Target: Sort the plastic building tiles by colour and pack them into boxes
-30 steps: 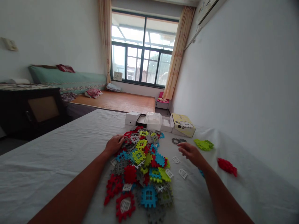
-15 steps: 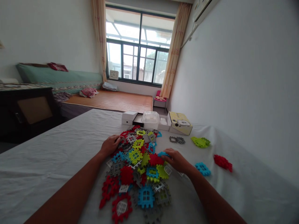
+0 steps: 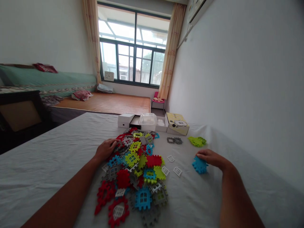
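Note:
My right hand (image 3: pixel 209 157) is closed on a blue building plate (image 3: pixel 199 166) with toothed edges, at the right of the sheet, where a blue window-frame piece lay earlier. At the left rim of a heaped pile of interlocking plates (image 3: pixel 133 160) rests my left hand (image 3: pixel 106 149), fingers loosely extended onto the pieces; it grips nothing that I can see. Red, lime, grey and blue plates overlap in the pile, some with window frames. Small white window inserts (image 3: pixel 177 171) lie flat between the pile and my right hand.
Beyond my right hand are lime plates (image 3: pixel 197 141) and grey plates (image 3: pixel 174 140). At the table's far edge stand a white box (image 3: pixel 125 120), a clear plastic container (image 3: pixel 147 121) and a yellow carton (image 3: pixel 177 123). A white wall (image 3: pixel 249 79) rises on the right.
My right hand has carried a blue plate from the pile rightward to where the blue piece lay. White inserts it covered now show. My left hand stays at the pile; the view has shifted slightly.

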Tool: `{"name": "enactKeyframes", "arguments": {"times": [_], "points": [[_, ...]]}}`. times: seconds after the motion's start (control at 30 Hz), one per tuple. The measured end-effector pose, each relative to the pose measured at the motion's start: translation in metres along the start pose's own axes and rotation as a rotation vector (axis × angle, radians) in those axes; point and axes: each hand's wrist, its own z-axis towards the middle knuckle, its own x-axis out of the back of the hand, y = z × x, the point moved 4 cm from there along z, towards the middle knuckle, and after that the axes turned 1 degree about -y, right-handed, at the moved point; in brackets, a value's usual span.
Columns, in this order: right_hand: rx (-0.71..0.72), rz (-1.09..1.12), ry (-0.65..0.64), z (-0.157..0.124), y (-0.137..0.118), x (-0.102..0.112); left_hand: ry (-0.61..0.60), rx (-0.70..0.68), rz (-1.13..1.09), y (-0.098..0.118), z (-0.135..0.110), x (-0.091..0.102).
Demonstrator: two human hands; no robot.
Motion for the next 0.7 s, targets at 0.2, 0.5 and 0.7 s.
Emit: {"name": "enactKeyframes", "arguments": {"times": [0.2,0.5,0.7], "points": [[0.028,-0.058,0.009,0.001,-0.003,-0.004,0.001,0.013,-0.007,-0.001,-0.001,0.0],[0.124,-0.242,0.2,0.014,-0.033,-0.017,0.009,-0.007,-0.013,-0.001,-0.001,-0.001],[0.503,-0.134,0.03,0.021,-0.113,-0.094,-0.005,0.002,-0.001,-0.001,-0.002,-0.002]]}}
